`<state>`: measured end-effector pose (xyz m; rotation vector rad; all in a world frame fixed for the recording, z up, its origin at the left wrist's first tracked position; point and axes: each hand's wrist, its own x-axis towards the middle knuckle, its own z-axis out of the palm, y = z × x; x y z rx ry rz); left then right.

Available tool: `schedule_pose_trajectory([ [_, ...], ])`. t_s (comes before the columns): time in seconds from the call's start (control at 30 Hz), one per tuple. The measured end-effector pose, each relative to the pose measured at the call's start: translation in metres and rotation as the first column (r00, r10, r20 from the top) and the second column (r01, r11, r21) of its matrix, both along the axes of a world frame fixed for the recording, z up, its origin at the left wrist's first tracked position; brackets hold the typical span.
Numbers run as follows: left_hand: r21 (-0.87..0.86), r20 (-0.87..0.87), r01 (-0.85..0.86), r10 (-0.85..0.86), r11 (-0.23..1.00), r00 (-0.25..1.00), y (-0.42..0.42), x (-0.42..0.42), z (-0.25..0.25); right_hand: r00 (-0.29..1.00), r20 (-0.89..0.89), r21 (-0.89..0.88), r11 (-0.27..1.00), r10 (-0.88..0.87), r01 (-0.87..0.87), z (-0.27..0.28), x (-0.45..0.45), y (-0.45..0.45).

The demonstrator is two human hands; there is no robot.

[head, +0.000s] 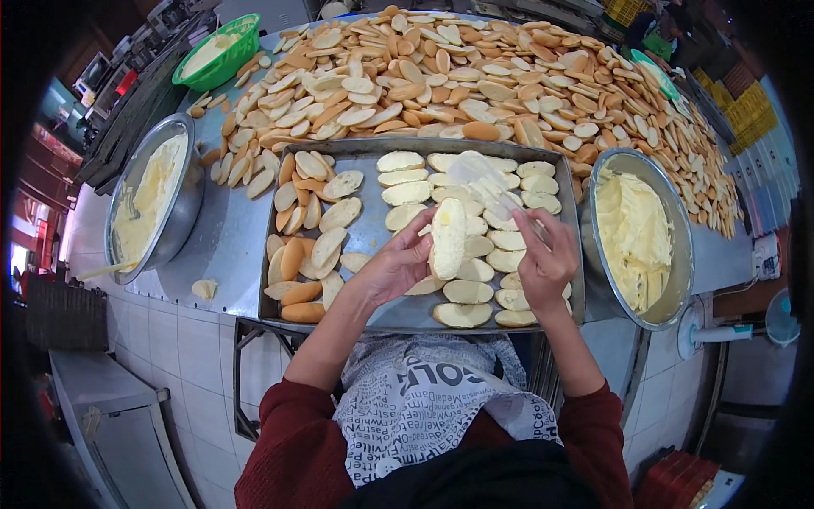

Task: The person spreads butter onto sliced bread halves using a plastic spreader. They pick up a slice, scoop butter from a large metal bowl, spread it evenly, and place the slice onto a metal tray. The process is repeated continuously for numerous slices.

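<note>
My left hand (402,262) holds an oval slice of bread (449,238) whose upper face is coated with pale yellow cream. In my right hand (548,257) is the handle of a translucent spatula (478,178), its broad blade above the tray and smeared with cream. Beneath both hands lies a rectangular metal baking tray (375,245). Rows of cream-coated slices (467,291) fill its middle and right. Plain slices (341,214), some crust side up, are heaped along its left side. The held slice and the hands hide part of the rows.
A large heap of bread slices (407,83) spreads behind the tray. Metal bowls of cream stand right (683,254) and left (191,216). A green basin (245,63) sits at the back left. Another person (658,38) is at the far right. A cream-coloured lump (205,289) lies near the table edge.
</note>
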<state>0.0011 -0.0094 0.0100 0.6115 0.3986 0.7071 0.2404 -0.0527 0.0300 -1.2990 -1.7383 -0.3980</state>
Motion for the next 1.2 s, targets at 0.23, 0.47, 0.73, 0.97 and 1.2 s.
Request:
schedule_pose_trajectory([
  [0.23,-0.047,-0.213,0.053,-0.062,0.998,0.975,0.001,-0.07,-0.027,0.929,-0.363,-0.241,0.97,-0.067,-0.024,-0.002,-0.001,-0.034],
  [0.47,0.078,-0.84,0.526,-0.229,0.847,0.492,0.001,-0.116,-0.027,0.894,-0.428,-0.314,0.949,-0.134,-0.009,-0.011,0.006,-0.055],
  [0.73,0.274,-0.909,0.655,-0.033,0.704,0.415,-0.004,-0.106,-0.047,0.888,-0.445,-0.299,0.954,-0.113,-0.029,-0.012,0.005,-0.051],
  [0.97,0.472,-0.881,0.744,0.288,0.473,0.375,-0.022,-0.109,-0.042,0.87,-0.472,-0.325,0.946,-0.143,-0.021,-0.016,0.007,-0.054],
  [1.2,0.546,-0.795,0.82,0.416,0.174,0.441,-0.021,-0.097,-0.042,0.877,-0.462,-0.316,0.948,-0.133,-0.022,-0.015,0.007,-0.051],
])
